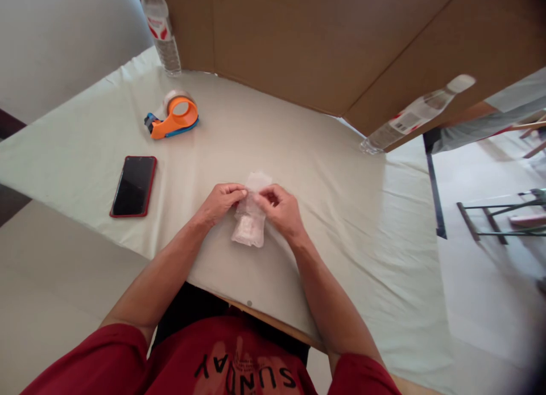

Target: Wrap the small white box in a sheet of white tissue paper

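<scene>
My left hand (222,203) and right hand (281,212) pinch the pouch (249,230), covering parts of its sides. It's over the table (336,213), touching or not I can't tell; its contents look blurred. One bottle (162,37) is cut off on top.

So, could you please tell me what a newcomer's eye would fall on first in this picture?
Probably the bright orange and blue tape dispenser, towards the back left of the pale cloth-covered table. Next, likely, the small crumpled translucent plastic packet near the front middle, pinched by the left hand and the right hand. The broad brown cardboard panel rising along the back would also stand out.
</scene>
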The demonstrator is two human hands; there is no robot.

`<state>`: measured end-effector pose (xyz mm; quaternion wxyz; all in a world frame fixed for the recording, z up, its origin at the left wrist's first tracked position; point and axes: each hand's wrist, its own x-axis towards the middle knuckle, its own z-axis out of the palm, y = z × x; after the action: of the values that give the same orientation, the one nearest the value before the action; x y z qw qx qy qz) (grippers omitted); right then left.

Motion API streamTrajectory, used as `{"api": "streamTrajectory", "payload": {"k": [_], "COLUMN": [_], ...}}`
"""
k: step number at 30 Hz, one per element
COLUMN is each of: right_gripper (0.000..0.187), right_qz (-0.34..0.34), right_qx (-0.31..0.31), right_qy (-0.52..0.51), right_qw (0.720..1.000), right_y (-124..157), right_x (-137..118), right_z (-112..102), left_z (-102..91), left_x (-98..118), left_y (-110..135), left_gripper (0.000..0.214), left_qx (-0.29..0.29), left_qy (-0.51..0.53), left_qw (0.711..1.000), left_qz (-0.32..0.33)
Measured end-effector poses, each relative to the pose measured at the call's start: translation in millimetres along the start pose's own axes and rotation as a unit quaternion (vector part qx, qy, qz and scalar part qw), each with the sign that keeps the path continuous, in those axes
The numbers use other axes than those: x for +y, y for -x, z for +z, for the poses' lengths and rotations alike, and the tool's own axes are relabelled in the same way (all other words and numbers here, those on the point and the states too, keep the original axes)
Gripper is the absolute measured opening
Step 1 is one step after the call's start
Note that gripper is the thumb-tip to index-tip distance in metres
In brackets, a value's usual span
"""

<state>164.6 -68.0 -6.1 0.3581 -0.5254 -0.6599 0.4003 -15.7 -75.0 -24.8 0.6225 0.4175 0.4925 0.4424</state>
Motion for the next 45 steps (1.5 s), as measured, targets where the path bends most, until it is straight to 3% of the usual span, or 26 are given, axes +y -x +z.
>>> {"api": "streamTrajectory", "payload": {"k": [3, 6, 9, 13, 17, 20, 22, 27, 30, 32, 36, 40, 42, 45], "right_gripper": [0.037, 0.024, 0.014, 0.019, 0.027, 0.037, 0.041, 0.045, 0.048, 0.048, 0.041, 0.034, 0.031, 0.029], "right_qz": [0.018, 0.021, 0.023, 0.069, 0.114, 0.138, 0.139, 0.159, 0.168, 0.156, 0.121, 0.113, 0.12, 0.126], "right_qx": [-0.013, 0.003, 0.043, 0.129, 0.054, -0.01, -0.022, -0.05, -0.08, -0.079, 0.013, 0.11, 0.137, 0.162], "right_qy": [0.072, 0.065, -0.04, -0.214, -0.315, -0.335, -0.345, -0.354, -0.364, -0.364, -0.355, -0.309, -0.287, -0.275], "right_qw": [0.997, 0.998, 0.998, 0.966, 0.941, 0.932, 0.928, 0.92, 0.913, 0.915, 0.927, 0.938, 0.941, 0.939], "right_y": [11, 9, 2, -6, -9, -8, -7, -3, 0, -1, -8, -16, -18, -18], "right_x": [0, 5, 16, 32, 35, 30, 26, 24, 23, 24, 31, 47, 52, 55], "right_z": [14, 17, 10, 0, 1, 3, 2, 2, 5, 5, -1, -10, -12, -13], "left_z": [-0.8, -0.6, -0.1, -1.3, -2.8, -3.2, -2.6, 3.3, 5.1, 4.1, -1.9, -9.6, -12.5, -14.1], "left_x": [0, 0, 0, 0, -4, -4, -3, -1, -1, -1, 0, 1, 2, 2], "left_y": [0, -2, -4, -7, -8, -7, -6, 0, 2, 2, -1, -6, -7, -6], "left_gripper": [0.021, 0.022, 0.022, 0.023, 0.023, 0.023, 0.022, 0.031, 0.036, 0.028, 0.01, 0.011, 0.013, 0.023], "left_qx": [-0.011, -0.004, 0.019, 0.048, 0.081, 0.2, 0.242, 0.12, 0.103, 0.08, 0.055, 0.147, 0.187, 0.195], "left_qy": [0.038, 0.081, 0.108, 0.104, 0.006, -0.11, -0.162, -0.238, -0.277, -0.265, -0.189, -0.085, -0.094, -0.204], "left_qw": [0.999, 0.996, 0.993, 0.993, 0.996, 0.969, 0.947, 0.957, 0.951, 0.957, 0.978, 0.984, 0.975, 0.956], "left_qz": [-0.018, -0.035, -0.037, -0.022, 0.025, 0.098, 0.138, 0.11, 0.097, 0.086, 0.067, 0.061, 0.067, 0.08]}}
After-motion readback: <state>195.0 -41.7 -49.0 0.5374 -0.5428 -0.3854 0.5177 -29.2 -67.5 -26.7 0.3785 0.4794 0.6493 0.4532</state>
